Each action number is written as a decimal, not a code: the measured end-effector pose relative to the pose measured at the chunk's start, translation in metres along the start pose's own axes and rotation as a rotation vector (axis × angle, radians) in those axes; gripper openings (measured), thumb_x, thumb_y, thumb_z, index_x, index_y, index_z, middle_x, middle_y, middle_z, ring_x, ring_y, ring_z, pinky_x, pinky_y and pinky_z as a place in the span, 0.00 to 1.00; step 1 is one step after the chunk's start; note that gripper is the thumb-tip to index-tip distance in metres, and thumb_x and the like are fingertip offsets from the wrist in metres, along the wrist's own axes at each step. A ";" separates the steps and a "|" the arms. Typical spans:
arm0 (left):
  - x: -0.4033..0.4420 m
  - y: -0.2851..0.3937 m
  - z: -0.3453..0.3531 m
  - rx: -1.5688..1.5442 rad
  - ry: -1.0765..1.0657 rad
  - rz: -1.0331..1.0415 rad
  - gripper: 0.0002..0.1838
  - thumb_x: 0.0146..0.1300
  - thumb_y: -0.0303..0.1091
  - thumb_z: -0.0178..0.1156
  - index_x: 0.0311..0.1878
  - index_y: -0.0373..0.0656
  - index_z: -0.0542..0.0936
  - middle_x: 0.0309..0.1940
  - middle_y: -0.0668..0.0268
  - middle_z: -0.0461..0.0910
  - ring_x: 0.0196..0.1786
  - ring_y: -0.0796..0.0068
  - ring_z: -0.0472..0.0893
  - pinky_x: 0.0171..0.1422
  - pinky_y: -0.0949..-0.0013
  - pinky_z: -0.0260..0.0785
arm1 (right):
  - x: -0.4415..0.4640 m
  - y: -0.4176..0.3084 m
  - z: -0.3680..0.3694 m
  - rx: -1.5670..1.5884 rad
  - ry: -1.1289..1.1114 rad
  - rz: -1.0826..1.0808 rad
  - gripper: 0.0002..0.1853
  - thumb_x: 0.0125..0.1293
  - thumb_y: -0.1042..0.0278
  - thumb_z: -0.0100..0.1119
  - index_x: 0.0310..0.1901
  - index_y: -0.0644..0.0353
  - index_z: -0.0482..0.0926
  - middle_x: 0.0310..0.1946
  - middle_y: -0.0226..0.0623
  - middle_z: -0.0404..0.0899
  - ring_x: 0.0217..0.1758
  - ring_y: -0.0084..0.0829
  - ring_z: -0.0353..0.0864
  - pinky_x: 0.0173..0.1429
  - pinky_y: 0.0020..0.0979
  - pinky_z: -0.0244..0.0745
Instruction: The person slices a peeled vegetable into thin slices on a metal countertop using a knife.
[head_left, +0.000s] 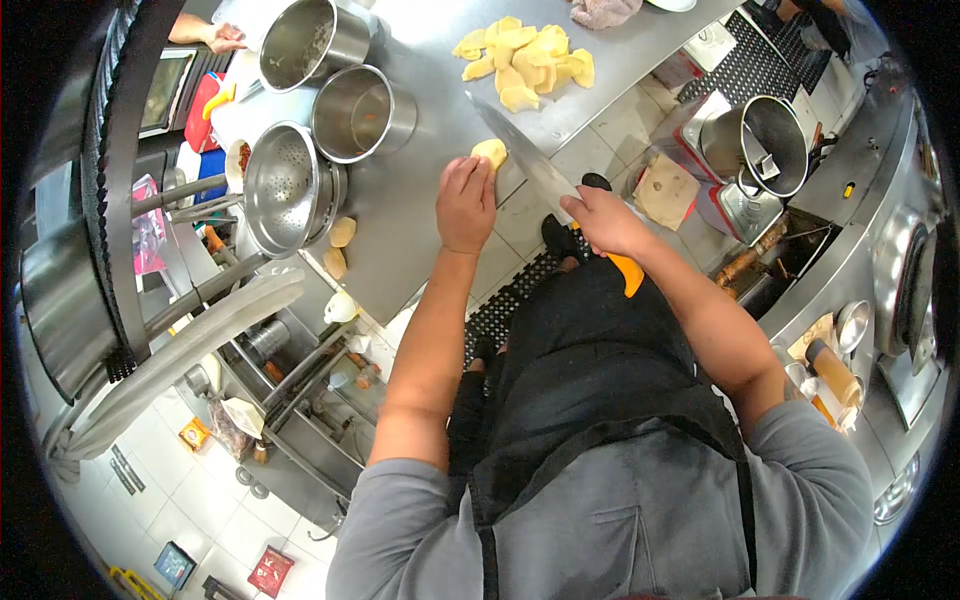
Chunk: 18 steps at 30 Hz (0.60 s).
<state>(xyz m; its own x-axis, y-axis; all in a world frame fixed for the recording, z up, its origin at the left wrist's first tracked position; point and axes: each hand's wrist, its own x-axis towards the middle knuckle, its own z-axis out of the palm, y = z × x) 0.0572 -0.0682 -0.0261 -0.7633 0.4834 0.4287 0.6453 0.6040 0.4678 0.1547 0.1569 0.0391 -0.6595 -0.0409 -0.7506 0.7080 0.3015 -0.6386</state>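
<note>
My left hand (467,205) is closed on a peeled yellow potato (490,152) near the edge of the steel table (400,215). In my right hand (607,222) is a large kitchen knife (525,155) with an orange handle. Its long blade points up and to the left, beside the potato; whether it touches the potato I cannot tell. Beyond the knife tip lies a loose pile of potato slices (525,60). To the left of my left arm, two more pale potato pieces (342,232) rest at the table's side.
Two steel pots (364,115) and a colander (285,190) stand along the left of the table. Another person's hand (222,38) shows at the upper left. A cloth (605,10) lies at the table's far end. On the right, a large pot (755,148) stands over metal tins.
</note>
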 end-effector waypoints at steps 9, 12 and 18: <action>0.004 0.001 -0.002 -0.005 0.016 0.018 0.11 0.63 0.29 0.68 0.48 0.39 0.86 0.46 0.60 0.84 0.52 0.53 0.82 0.58 0.56 0.77 | 0.006 0.004 0.001 -0.035 -0.006 -0.006 0.24 0.79 0.50 0.49 0.43 0.71 0.74 0.20 0.42 0.76 0.15 0.35 0.79 0.22 0.39 0.75; 0.004 -0.004 -0.001 0.001 0.022 0.026 0.11 0.63 0.29 0.68 0.48 0.40 0.87 0.46 0.61 0.84 0.53 0.53 0.82 0.58 0.57 0.77 | 0.005 0.006 0.002 -0.002 -0.017 -0.015 0.25 0.79 0.50 0.49 0.42 0.71 0.74 0.20 0.42 0.76 0.15 0.36 0.79 0.21 0.39 0.74; 0.004 -0.002 -0.002 0.010 0.008 0.010 0.11 0.63 0.30 0.68 0.47 0.40 0.87 0.46 0.61 0.84 0.53 0.55 0.82 0.58 0.57 0.77 | 0.005 -0.008 0.002 -0.072 0.006 -0.019 0.25 0.79 0.50 0.48 0.42 0.72 0.74 0.20 0.43 0.77 0.15 0.37 0.79 0.22 0.40 0.75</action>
<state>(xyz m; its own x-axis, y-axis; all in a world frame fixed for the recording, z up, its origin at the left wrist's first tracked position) 0.0528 -0.0691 -0.0238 -0.7563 0.4844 0.4398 0.6526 0.6055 0.4555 0.1458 0.1522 0.0399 -0.6740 -0.0419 -0.7375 0.6757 0.3686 -0.6384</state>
